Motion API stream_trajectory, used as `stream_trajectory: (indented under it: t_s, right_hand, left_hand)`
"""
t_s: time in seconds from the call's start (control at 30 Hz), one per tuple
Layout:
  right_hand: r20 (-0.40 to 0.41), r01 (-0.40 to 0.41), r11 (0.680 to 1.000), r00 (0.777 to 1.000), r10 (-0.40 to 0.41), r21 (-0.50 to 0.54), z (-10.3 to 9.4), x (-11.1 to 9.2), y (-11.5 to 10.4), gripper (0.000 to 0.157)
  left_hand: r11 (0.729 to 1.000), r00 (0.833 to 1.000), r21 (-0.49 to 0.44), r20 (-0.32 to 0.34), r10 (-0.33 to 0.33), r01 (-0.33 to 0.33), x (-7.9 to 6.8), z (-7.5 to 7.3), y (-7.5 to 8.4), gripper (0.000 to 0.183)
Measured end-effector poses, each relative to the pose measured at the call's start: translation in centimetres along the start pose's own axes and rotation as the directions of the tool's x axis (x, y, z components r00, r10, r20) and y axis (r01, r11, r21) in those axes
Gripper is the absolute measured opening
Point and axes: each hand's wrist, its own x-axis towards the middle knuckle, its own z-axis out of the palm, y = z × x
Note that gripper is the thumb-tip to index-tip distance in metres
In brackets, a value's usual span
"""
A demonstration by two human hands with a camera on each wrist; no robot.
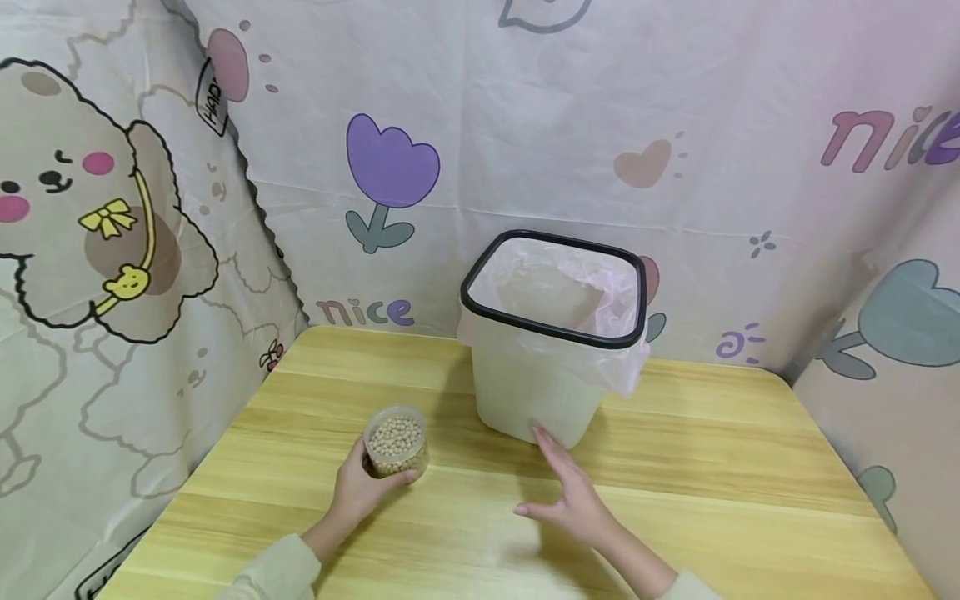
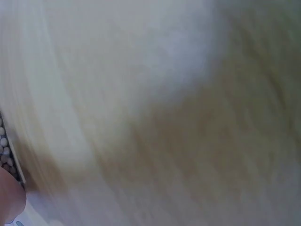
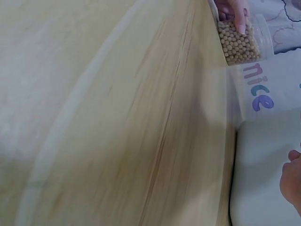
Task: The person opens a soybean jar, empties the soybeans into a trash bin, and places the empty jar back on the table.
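The left grip is holding a jar of beans; a bin is standing on the desk just beyond the right grip.

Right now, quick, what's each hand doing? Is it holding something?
Left hand: closed around the clear jar of pale beans.
Right hand: open, holding nothing, near the white bin.

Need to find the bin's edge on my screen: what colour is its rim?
Black rim, seen best in the head view.
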Motion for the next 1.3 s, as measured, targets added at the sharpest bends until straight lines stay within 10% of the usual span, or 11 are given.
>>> stream_trajectory:
  t_s: [1.3]
  right_hand:
    - [-0.034, -0.130, 0.972, 0.990, 0.139, 0.195, 2.8, 3.0, -0.8, 0.084]
  left_hand:
    - [0.989, 0.995, -0.142, 0.089, 0.050, -0.037, -2.5, 1.7, 1.5, 0.092]
